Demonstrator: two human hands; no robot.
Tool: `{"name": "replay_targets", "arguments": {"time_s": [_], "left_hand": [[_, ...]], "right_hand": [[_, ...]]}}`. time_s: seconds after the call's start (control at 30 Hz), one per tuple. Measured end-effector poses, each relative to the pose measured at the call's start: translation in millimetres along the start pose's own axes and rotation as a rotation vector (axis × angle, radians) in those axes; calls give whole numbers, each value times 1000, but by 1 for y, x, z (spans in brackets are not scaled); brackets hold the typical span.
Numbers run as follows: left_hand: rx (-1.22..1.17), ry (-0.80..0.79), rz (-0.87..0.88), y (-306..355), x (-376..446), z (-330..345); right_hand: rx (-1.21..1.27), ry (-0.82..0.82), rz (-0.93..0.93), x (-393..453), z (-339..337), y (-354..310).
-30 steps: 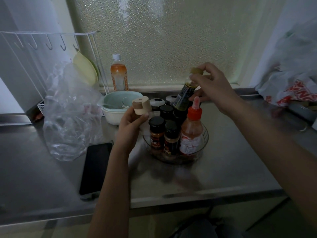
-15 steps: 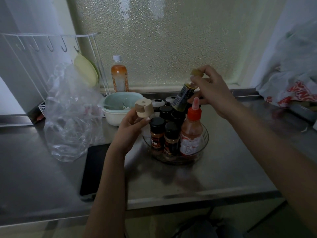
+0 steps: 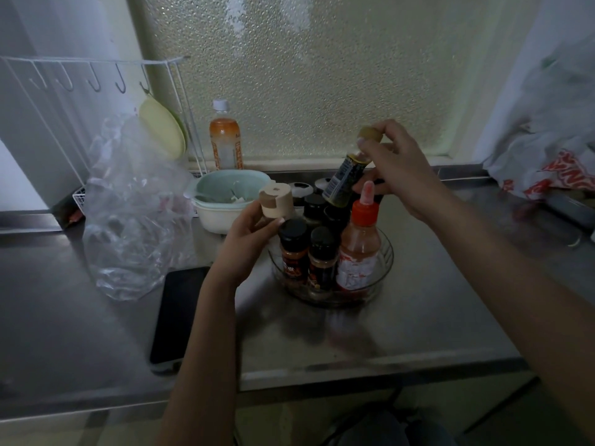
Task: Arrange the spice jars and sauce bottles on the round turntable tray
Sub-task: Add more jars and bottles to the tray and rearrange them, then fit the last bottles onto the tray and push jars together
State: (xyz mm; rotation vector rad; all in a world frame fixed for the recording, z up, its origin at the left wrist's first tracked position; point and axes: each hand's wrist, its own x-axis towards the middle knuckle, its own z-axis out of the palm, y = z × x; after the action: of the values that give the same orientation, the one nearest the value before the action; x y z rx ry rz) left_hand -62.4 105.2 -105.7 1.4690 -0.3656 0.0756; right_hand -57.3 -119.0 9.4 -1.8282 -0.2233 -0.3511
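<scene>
A clear round turntable tray point(image 3: 386, 255) sits on the steel counter, crowded with jars. At its front stand two black-capped spice jars point(image 3: 293, 252) point(image 3: 322, 259) and a red-capped sauce bottle point(image 3: 359, 252). More dark-capped jars point(image 3: 314, 206) stand behind them. My left hand point(image 3: 248, 243) holds a tan-capped jar point(image 3: 276, 201) tilted over the tray's left edge. My right hand point(image 3: 396, 169) grips a dark bottle with a yellow cap point(image 3: 346, 177) by its top, tilted above the tray's back.
A crumpled clear plastic bag point(image 3: 128, 214) and a black phone point(image 3: 180, 317) lie to the left. A pale green bowl point(image 3: 225, 194) and an orange drink bottle point(image 3: 224, 140) stand behind, beside a white wire rack point(image 3: 96, 69). A white bag point(image 3: 547, 162) fills the right corner.
My left hand has carried the tan-capped jar a little right, toward the tray. My right hand still holds the dark bottle tilted above the back of the tray.
</scene>
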Motion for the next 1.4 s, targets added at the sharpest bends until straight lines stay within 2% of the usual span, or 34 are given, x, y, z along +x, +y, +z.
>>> {"name": "replay_targets", "arguments": {"time_s": [0.17, 0.43, 0.57, 0.7, 0.77, 0.8, 0.87, 0.93, 1.0, 1.07, 1.13, 1.23, 1.37, 1.4], "left_hand": [[75, -75, -11, -2, 2, 6], [132, 21, 2, -7, 2, 7], [190, -12, -17, -10, 3, 10], [181, -14, -38, -8, 2, 11], [122, 56, -29, -3, 1, 13], [77, 143, -5, 1, 0, 14], [-1, 312, 87, 14, -1, 20], [12, 360, 215, 34, -4, 30], [114, 278, 289, 54, -4, 44], [228, 146, 264, 68, 3, 58], [305, 102, 221, 74, 13, 69], [395, 294, 279, 69, 19, 73], [254, 595, 303, 59, 4, 60], [221, 644, 279, 55, 0, 57]], "right_hand": [[-29, -17, -8, -2, 0, -3], [-26, -11, -18, -4, 4, -2], [8, -61, -5, -4, 5, -4], [3, -40, -96, -7, 5, -5], [16, 0, -121, -9, 2, -8], [26, 25, -130, -10, 1, -10], [60, 69, -140, -12, -2, -15], [57, 49, -139, -12, 0, -23], [22, -19, -131, -12, 7, -33], [2, -68, -139, -13, 18, -40], [-32, -84, -159, -14, 27, -45], [-4, -132, -118, -12, 19, -44], [-23, 91, 7, -8, -31, 1], [-61, 95, 83, -10, -41, 20]]}}
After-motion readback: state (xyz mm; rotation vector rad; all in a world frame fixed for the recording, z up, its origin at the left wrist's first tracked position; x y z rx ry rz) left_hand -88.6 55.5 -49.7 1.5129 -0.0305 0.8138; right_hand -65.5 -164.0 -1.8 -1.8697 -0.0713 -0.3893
